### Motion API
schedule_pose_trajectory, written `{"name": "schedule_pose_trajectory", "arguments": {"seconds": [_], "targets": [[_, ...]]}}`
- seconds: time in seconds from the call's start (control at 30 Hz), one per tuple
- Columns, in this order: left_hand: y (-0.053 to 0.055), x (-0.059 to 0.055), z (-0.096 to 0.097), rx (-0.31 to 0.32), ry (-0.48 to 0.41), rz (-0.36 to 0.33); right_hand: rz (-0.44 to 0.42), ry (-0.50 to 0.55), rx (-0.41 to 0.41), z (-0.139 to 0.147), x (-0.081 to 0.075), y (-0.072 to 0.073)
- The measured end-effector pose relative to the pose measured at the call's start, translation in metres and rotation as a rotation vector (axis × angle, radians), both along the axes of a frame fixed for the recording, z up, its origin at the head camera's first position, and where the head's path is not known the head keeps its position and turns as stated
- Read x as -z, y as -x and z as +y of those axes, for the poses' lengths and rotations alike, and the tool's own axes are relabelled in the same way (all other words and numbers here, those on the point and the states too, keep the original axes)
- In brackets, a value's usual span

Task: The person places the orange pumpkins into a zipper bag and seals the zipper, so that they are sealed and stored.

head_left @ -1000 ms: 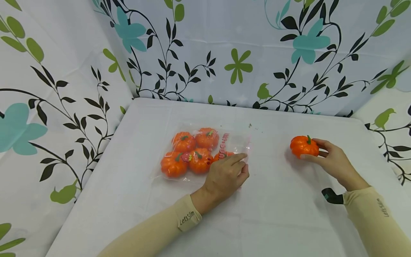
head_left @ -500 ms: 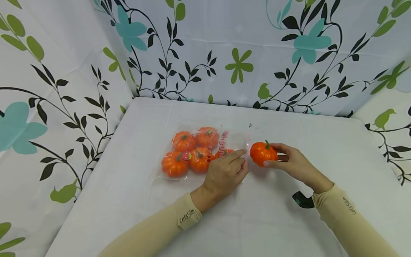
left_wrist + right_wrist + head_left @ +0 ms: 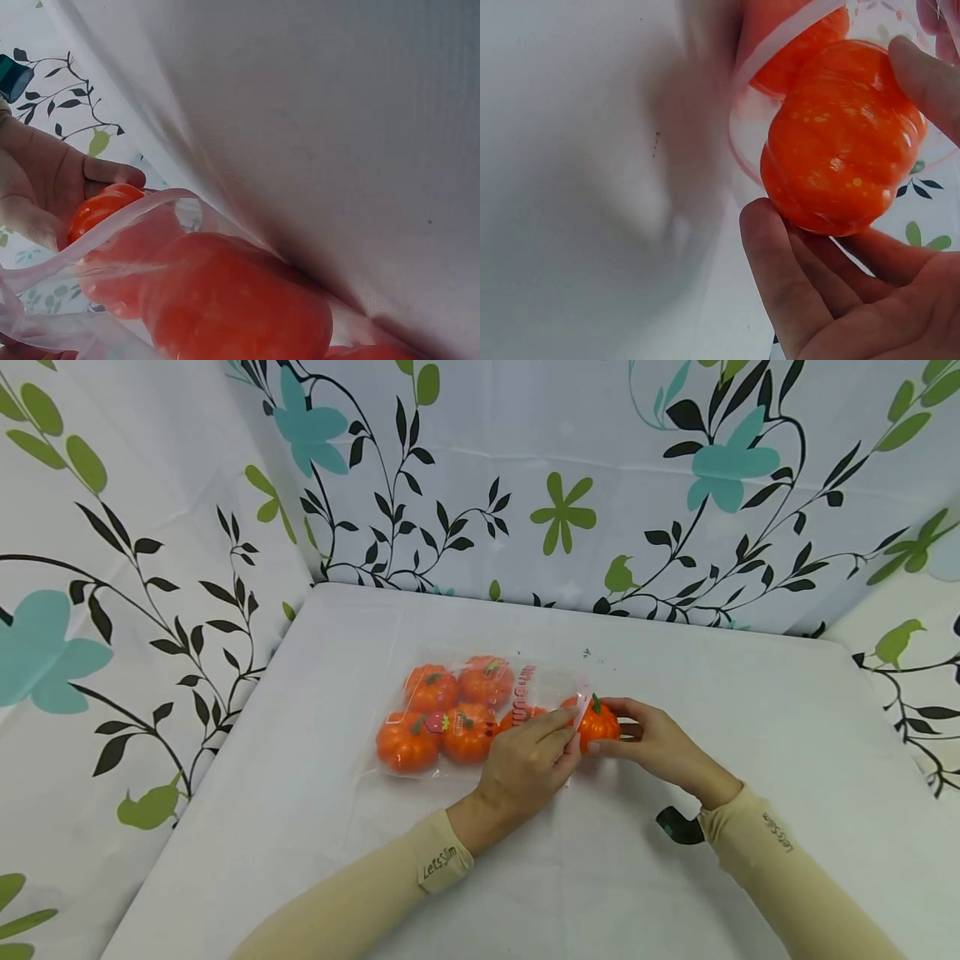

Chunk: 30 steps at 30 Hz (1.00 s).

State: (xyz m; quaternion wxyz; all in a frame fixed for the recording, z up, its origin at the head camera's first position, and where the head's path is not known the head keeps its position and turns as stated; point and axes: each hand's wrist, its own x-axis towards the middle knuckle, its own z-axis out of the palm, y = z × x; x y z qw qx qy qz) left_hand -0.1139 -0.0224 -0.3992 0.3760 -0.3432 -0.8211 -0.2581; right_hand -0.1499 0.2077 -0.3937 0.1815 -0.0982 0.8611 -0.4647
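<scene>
The right grip (image 3: 667,747) holds an orange pumpkin (image 3: 602,727) between thumb and fingers, partly inside the mouth of a clear bag (image 3: 557,683), just left of that grip. The left grip (image 3: 531,767) pinches the bag at its mouth. More pumpkins (image 3: 408,743) lie bagged on the white desk (image 3: 615,877), left of and beyond the left grip.

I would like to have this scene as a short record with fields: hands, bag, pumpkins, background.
Left hand: holds the bag at its mouth
Right hand: grips an orange pumpkin
Gripped pumpkin: partly inside the bag's mouth
Bag: clear, pink-printed, on the white table
Bagged pumpkins: five others visible, one partly behind the left hand
Background: leaf-patterned cloth
</scene>
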Motion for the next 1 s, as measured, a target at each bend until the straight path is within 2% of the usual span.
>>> {"name": "schedule_pose_trajectory", "arguments": {"seconds": [0.13, 0.33, 0.6, 0.73, 1.0], "targets": [[0.001, 0.000, -0.001, 0.004, 0.002, 0.002, 0.013, 0.017, -0.046, 0.002, 0.000, 0.002], [0.000, -0.001, -0.002, 0.023, -0.006, 0.009, 0.022, -0.011, -0.096, 0.002, -0.005, 0.006], [0.000, 0.000, -0.002, 0.043, -0.013, 0.052, 0.064, -0.101, -0.129, -0.003, -0.023, 0.013], [0.000, 0.001, -0.001, 0.041, -0.019, 0.069, 0.096, -0.127, -0.090, -0.010, -0.024, 0.017], [-0.001, 0.001, 0.001, 0.041, -0.017, 0.060, 0.192, -0.149, 0.088, -0.024, -0.004, 0.016]]}}
